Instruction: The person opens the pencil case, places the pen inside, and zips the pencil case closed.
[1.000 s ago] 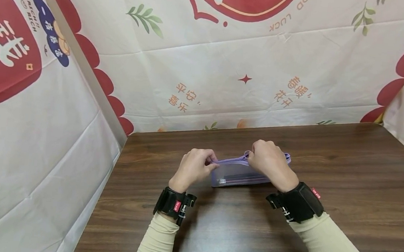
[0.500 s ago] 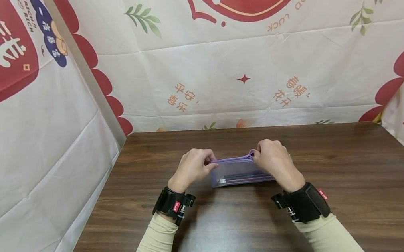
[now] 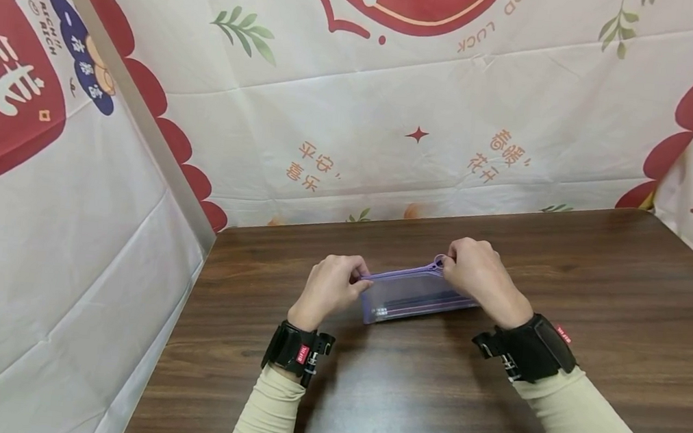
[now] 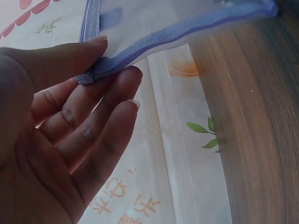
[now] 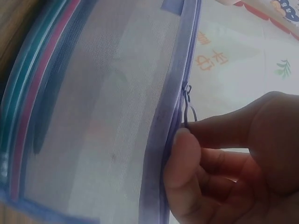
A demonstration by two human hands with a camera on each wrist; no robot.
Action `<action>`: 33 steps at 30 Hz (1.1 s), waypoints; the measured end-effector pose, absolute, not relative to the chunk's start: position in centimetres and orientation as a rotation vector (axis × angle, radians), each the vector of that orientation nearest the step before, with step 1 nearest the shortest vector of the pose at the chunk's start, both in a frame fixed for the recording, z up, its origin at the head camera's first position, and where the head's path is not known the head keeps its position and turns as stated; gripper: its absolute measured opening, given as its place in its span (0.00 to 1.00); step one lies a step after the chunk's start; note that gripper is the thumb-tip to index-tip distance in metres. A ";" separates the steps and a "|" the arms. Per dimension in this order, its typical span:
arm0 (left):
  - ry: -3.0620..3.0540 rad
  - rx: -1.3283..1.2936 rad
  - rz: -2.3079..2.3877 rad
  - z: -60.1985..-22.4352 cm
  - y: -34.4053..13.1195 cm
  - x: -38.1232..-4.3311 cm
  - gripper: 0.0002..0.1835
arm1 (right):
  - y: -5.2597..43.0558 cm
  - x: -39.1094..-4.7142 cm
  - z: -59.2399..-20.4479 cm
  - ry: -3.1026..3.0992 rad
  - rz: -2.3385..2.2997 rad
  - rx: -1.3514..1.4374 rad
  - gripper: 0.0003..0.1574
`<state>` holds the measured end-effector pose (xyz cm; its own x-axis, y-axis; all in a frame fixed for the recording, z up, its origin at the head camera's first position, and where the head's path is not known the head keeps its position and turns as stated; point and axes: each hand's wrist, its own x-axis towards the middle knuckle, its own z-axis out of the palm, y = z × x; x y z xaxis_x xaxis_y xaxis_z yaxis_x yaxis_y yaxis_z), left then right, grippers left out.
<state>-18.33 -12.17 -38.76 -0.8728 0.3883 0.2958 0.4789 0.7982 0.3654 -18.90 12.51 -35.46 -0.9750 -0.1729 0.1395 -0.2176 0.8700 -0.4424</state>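
A see-through purple mesh pencil case (image 3: 402, 291) stands on its long edge on the table, zipper side up. At its upper left corner, my left hand (image 3: 329, 285) pinches the purple edging (image 4: 126, 58) between thumb and fingers. My right hand (image 3: 479, 276) pinches the ring-shaped zipper pull (image 5: 190, 111) near the case's right end. The zipper slider (image 5: 186, 87) sits on the top edge, just beside those fingertips. Through the mesh, long teal and pink pen-like sticks (image 5: 35, 100) lie along the bottom. My right hand covers the case's right end in the head view.
A brown wood-grain table (image 3: 392, 399) lies under both hands. Printed white cloth (image 3: 354, 128) hangs behind the table, and another cloth panel (image 3: 90, 249) stands along the left side. Black wrist straps (image 3: 534, 350) with small cameras sit on both forearms.
My right hand has slid to the right along the top edge with the zipper pull, and more of the zipper line shows behind it. The left hand keeps its place at the corner.
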 end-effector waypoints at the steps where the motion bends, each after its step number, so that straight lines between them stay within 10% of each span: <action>1: -2.783 -0.681 -0.647 -38.7 -12.2 -18.3 0.03 | 12.6 -18.9 -35.5 -2.943 0.712 0.307 0.18; 33: -2.804 -0.688 -0.705 -38.9 -12.4 -18.4 0.04 | 14.7 -19.2 -36.4 -2.831 0.825 0.329 0.12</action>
<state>-18.45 -12.42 -38.94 -0.8793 0.3937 0.2681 0.4736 0.7818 0.4055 -19.17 14.74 -36.39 -0.9604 -0.1618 0.2268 -0.2583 0.8220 -0.5076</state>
